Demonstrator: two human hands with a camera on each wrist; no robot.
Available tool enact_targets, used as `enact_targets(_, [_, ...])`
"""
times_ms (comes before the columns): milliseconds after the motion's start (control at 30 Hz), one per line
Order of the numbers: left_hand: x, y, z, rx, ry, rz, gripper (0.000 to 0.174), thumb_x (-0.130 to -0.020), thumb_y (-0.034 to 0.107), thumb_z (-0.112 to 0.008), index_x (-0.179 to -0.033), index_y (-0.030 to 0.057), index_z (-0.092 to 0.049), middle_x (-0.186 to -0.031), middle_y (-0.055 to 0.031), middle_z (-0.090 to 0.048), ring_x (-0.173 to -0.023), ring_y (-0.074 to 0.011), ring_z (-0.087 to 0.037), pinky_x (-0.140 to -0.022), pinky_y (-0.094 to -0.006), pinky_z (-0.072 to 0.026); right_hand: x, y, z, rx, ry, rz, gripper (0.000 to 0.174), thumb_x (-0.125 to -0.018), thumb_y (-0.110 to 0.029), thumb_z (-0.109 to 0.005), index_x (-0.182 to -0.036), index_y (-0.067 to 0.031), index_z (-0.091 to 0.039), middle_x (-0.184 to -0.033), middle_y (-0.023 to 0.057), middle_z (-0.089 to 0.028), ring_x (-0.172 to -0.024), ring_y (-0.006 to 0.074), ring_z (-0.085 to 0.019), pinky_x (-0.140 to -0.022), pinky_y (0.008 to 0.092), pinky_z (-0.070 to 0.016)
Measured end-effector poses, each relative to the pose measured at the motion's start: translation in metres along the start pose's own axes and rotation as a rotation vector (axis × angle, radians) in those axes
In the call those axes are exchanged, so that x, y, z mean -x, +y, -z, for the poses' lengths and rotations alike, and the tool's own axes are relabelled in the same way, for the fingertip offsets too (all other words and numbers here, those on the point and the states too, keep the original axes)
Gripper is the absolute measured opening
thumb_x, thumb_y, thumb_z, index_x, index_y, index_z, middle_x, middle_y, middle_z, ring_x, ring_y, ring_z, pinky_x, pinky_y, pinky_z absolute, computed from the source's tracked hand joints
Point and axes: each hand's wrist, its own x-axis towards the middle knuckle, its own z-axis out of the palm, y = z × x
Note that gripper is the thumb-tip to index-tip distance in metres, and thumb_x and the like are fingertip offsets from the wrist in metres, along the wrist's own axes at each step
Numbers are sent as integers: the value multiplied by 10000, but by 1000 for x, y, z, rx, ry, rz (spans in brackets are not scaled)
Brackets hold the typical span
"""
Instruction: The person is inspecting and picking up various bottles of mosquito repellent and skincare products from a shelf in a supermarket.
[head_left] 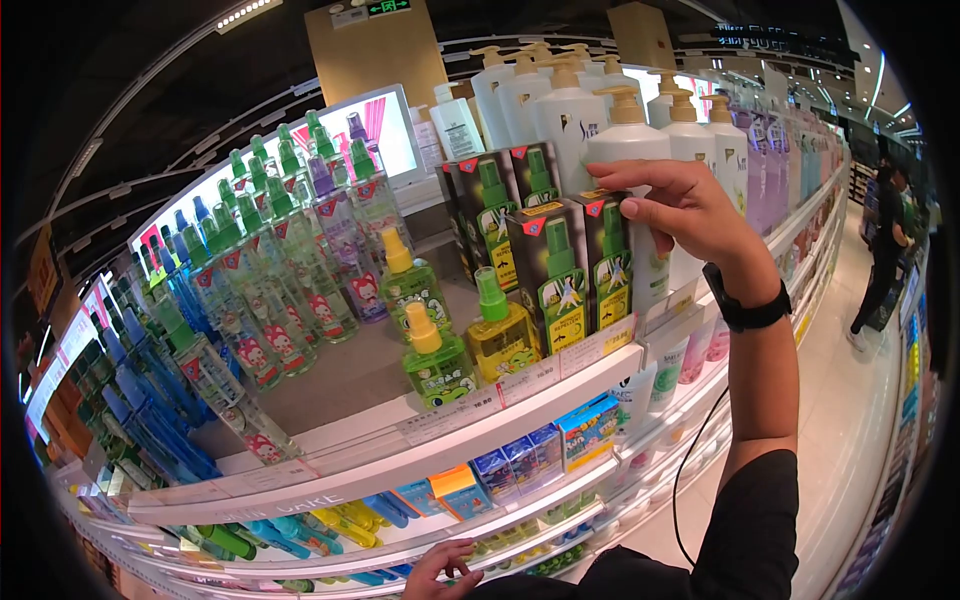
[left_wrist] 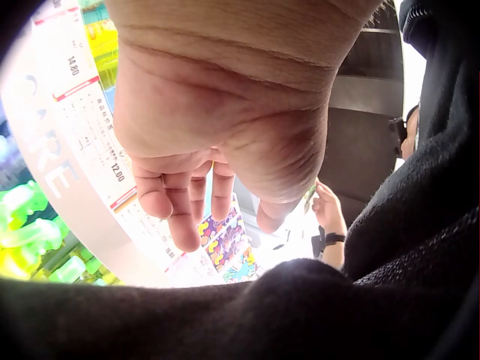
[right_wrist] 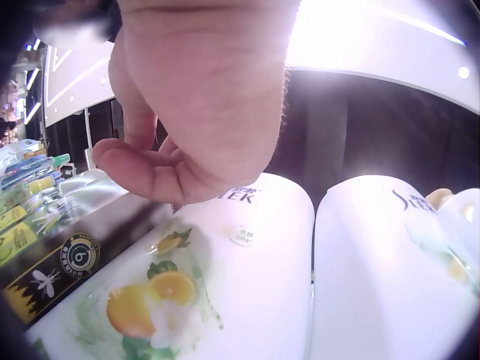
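My right hand (head_left: 690, 205) reaches over the top of a dark insect repellent box (head_left: 612, 275), with thumb and fingers bent around its upper end. In the right wrist view the curled fingers (right_wrist: 139, 169) meet the end of that box (right_wrist: 67, 262), beside a white pump bottle (right_wrist: 172, 292) with an orange print. A matching box (head_left: 550, 285) stands directly left of the held one, and more stand behind. Low in front of the shelves, my left hand (head_left: 440, 570) hangs with loosely bent fingers and holds nothing; price labels (left_wrist: 94, 142) appear behind it.
Yellow-green spray bottles (head_left: 437, 365) stand left of the boxes, with rows of clear spray bottles (head_left: 270, 320) farther left. Tall white pump bottles (head_left: 565, 125) crowd behind and right. Below runs the white shelf edge (head_left: 360, 440). A person (head_left: 883, 240) is in the aisle at right.
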Motion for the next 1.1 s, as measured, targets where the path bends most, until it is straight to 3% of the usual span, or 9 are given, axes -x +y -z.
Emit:
enact_targets(267, [14,-7,2,-7,36,-46,327,-808,130,-739,-1105,42,-635,-1148,-105,-627,-754,-154,-599,-649,-276,-469,21,-38,-2,-28,108,115,239,-858,-141,-653,-1070,-34,-682,-1185,132,-652,-494,31,-521,-439,162,-403])
enact_targets(300, [16,-5,4,-21,65,-71,274,-798,109,-746,-1043,34,-647,-1071,-115,-658,-737,-171,-621,-638,-283,-479,28,-47,-5,-40,143,188,238,-859,-155,-645,-1053,-23,-681,-1167,151,-654,-490,36,-517,-441,161,-398])
enact_targets(400, [25,-13,10,-9,-36,-47,337,-763,73,-770,-1068,43,-629,-1182,-147,-622,-783,-109,-610,-662,-236,-475,57,-76,-13,-70,138,341,266,-864,-201,-621,-1017,10,-674,-1125,212,-649,-489,49,-520,-449,163,-394])
enact_targets(467, [28,-12,13,67,4,8,317,-775,103,-772,-1059,48,-642,-1121,-111,-654,-793,-111,-611,-676,-236,-472,85,-89,-20,-129,114,410,266,-859,-210,-633,-997,13,-674,-1058,225,-664,-483,51,-522,-449,175,-409])
enact_targets(667, [64,-15,45,-26,-179,121,306,-811,161,-751,-1102,96,-681,-1011,-56,-687,-773,-138,-602,-695,-257,-484,107,-134,-90,-390,-472,658,186,-804,-142,-725,-782,42,-707,-748,202,-690,-482,171,-590,-416,242,-418])
enact_targets(733, [80,-26,63,-17,-205,92,290,-826,169,-741,-1105,111,-685,-1015,-52,-687,-770,-131,-595,-703,-259,-481,125,-137,-134,-570,-574,511,152,-799,-95,-720,-812,56,-706,-748,195,-686,-517,204,-621,-438,254,-433])
enact_targets(933, [125,-45,126,116,-337,-32,246,-844,134,-724,-1082,83,-691,-968,-27,-687,-771,-118,-605,-709,-248,-463,260,-100,-286,-967,-16,-609,214,-883,-165,-658,-870,49,-661,-664,105,-637,-548,158,-607,-510,251,-471])
enact_targets(1033, [133,-52,153,123,-458,-66,243,-826,104,-728,-1064,74,-692,-936,-48,-685,-764,-123,-620,-702,-253,-474,356,-80,-356,-979,264,-1014,213,-923,-186,-609,-893,23,-631,-628,66,-613,-502,116,-562,-471,228,-434])
enact_targets(1100, [139,-70,169,150,-474,-112,234,-792,83,-746,-1023,71,-706,-938,-81,-693,-767,-139,-641,-706,-257,-487,439,-73,-401,-763,320,-1266,222,-913,-229,-629,-857,-14,-643,-622,61,-613,-496,111,-559,-445,236,-433])
